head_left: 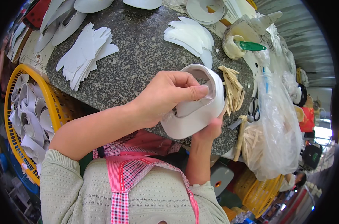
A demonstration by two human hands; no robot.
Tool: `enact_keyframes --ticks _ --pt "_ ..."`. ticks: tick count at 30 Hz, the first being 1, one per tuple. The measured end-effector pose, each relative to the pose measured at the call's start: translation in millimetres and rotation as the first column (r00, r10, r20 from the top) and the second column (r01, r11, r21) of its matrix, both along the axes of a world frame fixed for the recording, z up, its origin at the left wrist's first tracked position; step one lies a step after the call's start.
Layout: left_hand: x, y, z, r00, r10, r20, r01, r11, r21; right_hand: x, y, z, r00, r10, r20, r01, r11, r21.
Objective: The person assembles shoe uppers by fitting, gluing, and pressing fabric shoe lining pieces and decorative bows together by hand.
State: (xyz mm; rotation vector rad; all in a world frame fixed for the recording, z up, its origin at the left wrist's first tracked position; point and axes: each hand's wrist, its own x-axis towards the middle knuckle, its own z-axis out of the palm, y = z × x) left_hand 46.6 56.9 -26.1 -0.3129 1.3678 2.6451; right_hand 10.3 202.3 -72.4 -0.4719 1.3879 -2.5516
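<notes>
Both hands' fingers (pixel 199 89) closed — pinching (firmly) white shoe upper (pixel 199 115).

White curved shoe upper (pixel 199 108), bent into loop, held above granite table edge w/ opening up.

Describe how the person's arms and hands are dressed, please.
Both hands, left hand and right hand, are bare: no gloves or rings show. Pale cream knitted sleeves are pushed up near the elbows, leaving the forearms uncovered. No watch or bracelet is visible.
</notes>
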Motion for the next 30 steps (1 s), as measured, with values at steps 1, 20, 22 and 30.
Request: enact_keyframes --ticks 1,20,22,30 --pt "0 2 -1 1.0 0.004 -0.008 -0.004 0.999 0.036 -3 1 5 0.969 0.167 0.184 -0.136 0.976 -0.169" --pt "-5 -6 -12 0.99 0.075 -0.117 -0.083 0.995 -0.059 -1 9 7 0.964 0.212 0.162 -0.177 0.963 -0.203" --pt "-5 -16 -14 0.994 0.002 -0.108 0.001 1.0 0.028 -3 16 -4 0.959 0.237 0.156 -0.209 0.961 -0.18" --pt "-1 -37 -23 0.956 0.225 -0.189 -0.211 0.973 0.093 -14 30 -16 0.967 0.191 0.167 -0.113 0.914 -0.391"
